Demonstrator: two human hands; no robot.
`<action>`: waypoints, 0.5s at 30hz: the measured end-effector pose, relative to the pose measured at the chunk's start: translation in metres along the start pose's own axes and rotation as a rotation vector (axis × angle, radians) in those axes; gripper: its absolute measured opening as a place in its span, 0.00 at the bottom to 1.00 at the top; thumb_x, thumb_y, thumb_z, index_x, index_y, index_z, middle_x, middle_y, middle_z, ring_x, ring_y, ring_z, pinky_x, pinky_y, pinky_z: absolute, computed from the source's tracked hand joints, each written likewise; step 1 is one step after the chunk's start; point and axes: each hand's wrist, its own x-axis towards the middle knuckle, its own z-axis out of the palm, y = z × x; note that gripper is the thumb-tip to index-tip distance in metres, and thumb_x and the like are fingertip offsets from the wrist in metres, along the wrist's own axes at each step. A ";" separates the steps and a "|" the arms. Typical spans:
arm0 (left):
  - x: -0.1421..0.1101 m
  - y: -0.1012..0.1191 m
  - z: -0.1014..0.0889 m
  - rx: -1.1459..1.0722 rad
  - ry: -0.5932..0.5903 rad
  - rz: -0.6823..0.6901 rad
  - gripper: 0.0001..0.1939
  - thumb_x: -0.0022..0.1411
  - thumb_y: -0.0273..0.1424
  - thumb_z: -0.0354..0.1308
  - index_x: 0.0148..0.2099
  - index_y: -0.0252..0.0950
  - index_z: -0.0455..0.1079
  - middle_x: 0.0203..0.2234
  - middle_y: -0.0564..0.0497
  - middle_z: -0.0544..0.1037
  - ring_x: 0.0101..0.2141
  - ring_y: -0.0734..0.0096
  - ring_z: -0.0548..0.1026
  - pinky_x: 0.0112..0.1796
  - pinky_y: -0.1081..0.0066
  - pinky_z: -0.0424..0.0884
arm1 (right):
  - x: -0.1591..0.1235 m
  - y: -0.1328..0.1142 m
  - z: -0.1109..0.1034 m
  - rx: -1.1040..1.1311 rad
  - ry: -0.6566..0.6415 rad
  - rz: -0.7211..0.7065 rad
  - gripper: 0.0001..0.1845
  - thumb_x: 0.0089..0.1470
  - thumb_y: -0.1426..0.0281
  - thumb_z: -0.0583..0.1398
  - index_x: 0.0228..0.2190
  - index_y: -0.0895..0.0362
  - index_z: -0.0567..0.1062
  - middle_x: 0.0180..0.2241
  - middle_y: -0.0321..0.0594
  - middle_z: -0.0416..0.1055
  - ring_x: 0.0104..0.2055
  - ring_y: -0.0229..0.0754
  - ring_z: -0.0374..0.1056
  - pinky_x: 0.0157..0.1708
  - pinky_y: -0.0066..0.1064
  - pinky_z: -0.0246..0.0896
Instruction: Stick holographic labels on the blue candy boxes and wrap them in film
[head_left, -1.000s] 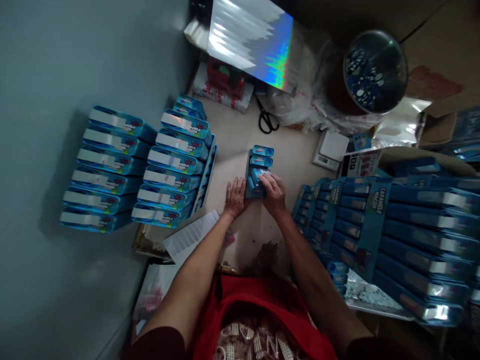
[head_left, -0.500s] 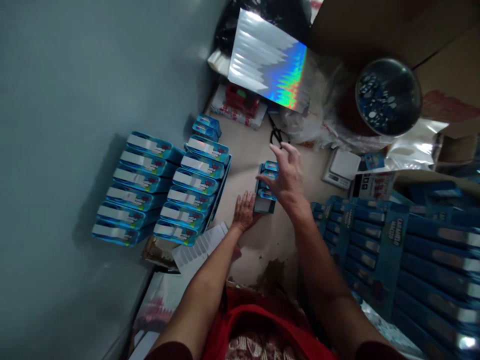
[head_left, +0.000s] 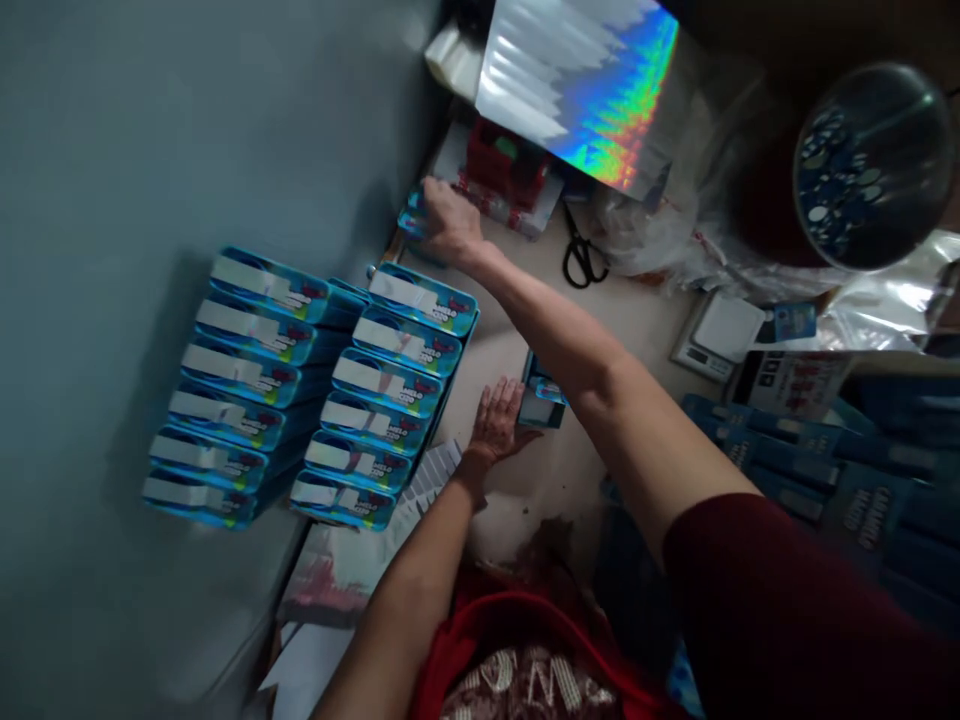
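My left hand (head_left: pixel 496 420) lies flat on the table with fingers stretched out, its side against a small open blue tray (head_left: pixel 541 412). The tray is partly hidden by my right forearm; a blue box (head_left: pixel 551 388) shows inside it. At the far left end of the table, my right hand (head_left: pixel 452 222) has its fingers curled over small blue boxes (head_left: pixel 412 222) beside the wall. Its fingertips are partly hidden. Close to my left hand, two rows of taller blue boxes (head_left: pixel 405 345) with white strips stand side by side.
Black-handled scissors (head_left: pixel 583 262) lie beyond my right forearm. A red object (head_left: pixel 504 165) and a shiny holographic sheet (head_left: pixel 577 90) are at the back. To the right are a white scale (head_left: pixel 720 330), a metal bowl (head_left: pixel 874 165) and stacked blue cartons (head_left: pixel 810 470).
My right hand has moved from above the small tray to the small blue boxes at the far left, and its fingers have closed. My left hand stays beside the tray. The view has shifted.
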 end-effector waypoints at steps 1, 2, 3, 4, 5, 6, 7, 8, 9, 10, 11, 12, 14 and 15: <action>0.001 0.000 -0.001 -0.021 -0.016 -0.017 0.56 0.70 0.65 0.51 0.81 0.26 0.53 0.75 0.28 0.64 0.77 0.40 0.56 0.77 0.41 0.46 | -0.015 0.004 -0.018 -0.018 0.017 0.077 0.38 0.59 0.64 0.70 0.64 0.62 0.64 0.62 0.55 0.69 0.66 0.61 0.69 0.67 0.56 0.67; 0.001 0.000 -0.002 -0.039 -0.028 -0.036 0.55 0.71 0.64 0.51 0.81 0.25 0.53 0.75 0.28 0.63 0.77 0.40 0.56 0.77 0.42 0.45 | -0.037 0.008 -0.039 -0.034 0.063 0.136 0.40 0.58 0.64 0.71 0.65 0.62 0.63 0.63 0.53 0.68 0.66 0.58 0.69 0.67 0.53 0.68; 0.002 0.001 -0.002 -0.054 -0.037 -0.053 0.54 0.72 0.63 0.50 0.81 0.25 0.53 0.75 0.27 0.62 0.77 0.41 0.56 0.77 0.42 0.45 | -0.065 0.011 -0.063 -0.033 0.166 0.163 0.44 0.56 0.66 0.72 0.67 0.61 0.61 0.65 0.51 0.67 0.66 0.56 0.68 0.68 0.51 0.68; 0.004 0.001 -0.003 -0.066 -0.041 -0.065 0.52 0.73 0.62 0.50 0.80 0.25 0.53 0.75 0.27 0.62 0.77 0.42 0.56 0.77 0.43 0.45 | -0.099 0.011 -0.088 -0.026 0.270 0.165 0.44 0.58 0.63 0.71 0.68 0.59 0.59 0.66 0.51 0.66 0.69 0.57 0.66 0.70 0.53 0.66; 0.005 0.001 -0.004 -0.076 -0.043 -0.074 0.51 0.74 0.60 0.49 0.80 0.24 0.54 0.75 0.27 0.61 0.77 0.42 0.56 0.77 0.44 0.45 | -0.140 0.009 -0.111 -0.015 0.356 0.166 0.43 0.59 0.60 0.70 0.67 0.58 0.59 0.67 0.52 0.66 0.70 0.57 0.65 0.72 0.54 0.64; 0.006 0.001 -0.004 -0.083 -0.044 -0.080 0.49 0.75 0.59 0.49 0.80 0.25 0.54 0.75 0.26 0.61 0.77 0.43 0.56 0.77 0.44 0.45 | -0.184 0.004 -0.130 -0.010 0.449 0.173 0.40 0.62 0.57 0.68 0.67 0.58 0.60 0.66 0.52 0.67 0.71 0.56 0.65 0.72 0.53 0.64; 0.008 0.001 -0.005 -0.088 -0.045 -0.084 0.48 0.75 0.58 0.49 0.80 0.25 0.55 0.75 0.26 0.61 0.77 0.43 0.56 0.77 0.43 0.45 | -0.230 -0.003 -0.145 -0.008 0.539 0.185 0.38 0.63 0.54 0.66 0.65 0.58 0.62 0.64 0.53 0.68 0.69 0.55 0.67 0.71 0.52 0.65; 0.009 0.001 -0.006 -0.092 -0.048 -0.086 0.47 0.75 0.57 0.50 0.79 0.25 0.56 0.75 0.26 0.62 0.78 0.43 0.56 0.77 0.42 0.45 | -0.276 -0.010 -0.152 -0.022 0.575 0.210 0.37 0.65 0.50 0.63 0.65 0.56 0.62 0.63 0.53 0.69 0.67 0.57 0.69 0.69 0.54 0.68; 0.010 0.001 -0.007 -0.095 -0.051 -0.087 0.46 0.75 0.56 0.51 0.79 0.26 0.56 0.75 0.27 0.62 0.78 0.42 0.56 0.77 0.41 0.45 | -0.320 -0.017 -0.151 -0.015 0.579 0.236 0.37 0.64 0.49 0.63 0.65 0.54 0.64 0.62 0.53 0.70 0.64 0.58 0.72 0.66 0.55 0.71; 0.011 0.001 -0.007 -0.095 -0.054 -0.088 0.44 0.75 0.53 0.51 0.79 0.26 0.56 0.75 0.27 0.62 0.78 0.43 0.55 0.77 0.40 0.45 | -0.358 -0.022 -0.144 0.005 0.510 0.259 0.38 0.62 0.49 0.65 0.65 0.52 0.64 0.60 0.52 0.72 0.61 0.59 0.74 0.63 0.54 0.74; 0.012 0.001 -0.008 -0.093 -0.056 -0.087 0.42 0.76 0.50 0.51 0.80 0.27 0.56 0.75 0.28 0.62 0.78 0.43 0.55 0.77 0.40 0.45 | -0.390 -0.025 -0.130 0.030 0.430 0.268 0.40 0.59 0.50 0.67 0.65 0.51 0.65 0.59 0.51 0.74 0.59 0.59 0.75 0.59 0.53 0.76; 0.012 0.000 -0.009 -0.089 -0.057 -0.086 0.39 0.76 0.45 0.50 0.80 0.27 0.56 0.76 0.29 0.62 0.78 0.45 0.55 0.77 0.40 0.45 | -0.415 -0.026 -0.112 0.061 0.370 0.262 0.40 0.56 0.53 0.69 0.65 0.50 0.66 0.57 0.50 0.75 0.56 0.59 0.77 0.55 0.51 0.78; 0.012 0.000 -0.010 -0.076 -0.054 -0.083 0.37 0.75 0.37 0.48 0.80 0.27 0.56 0.76 0.30 0.61 0.78 0.47 0.54 0.77 0.41 0.44 | -0.443 -0.018 -0.071 0.101 0.316 0.256 0.38 0.54 0.58 0.69 0.63 0.49 0.68 0.55 0.49 0.77 0.54 0.57 0.77 0.53 0.48 0.79; 0.012 -0.001 -0.010 -0.070 -0.052 -0.081 0.37 0.73 0.35 0.48 0.80 0.26 0.56 0.76 0.30 0.60 0.78 0.47 0.54 0.77 0.40 0.44 | -0.447 -0.011 -0.051 0.105 0.319 0.249 0.36 0.54 0.61 0.68 0.63 0.50 0.69 0.54 0.49 0.77 0.54 0.57 0.77 0.53 0.47 0.78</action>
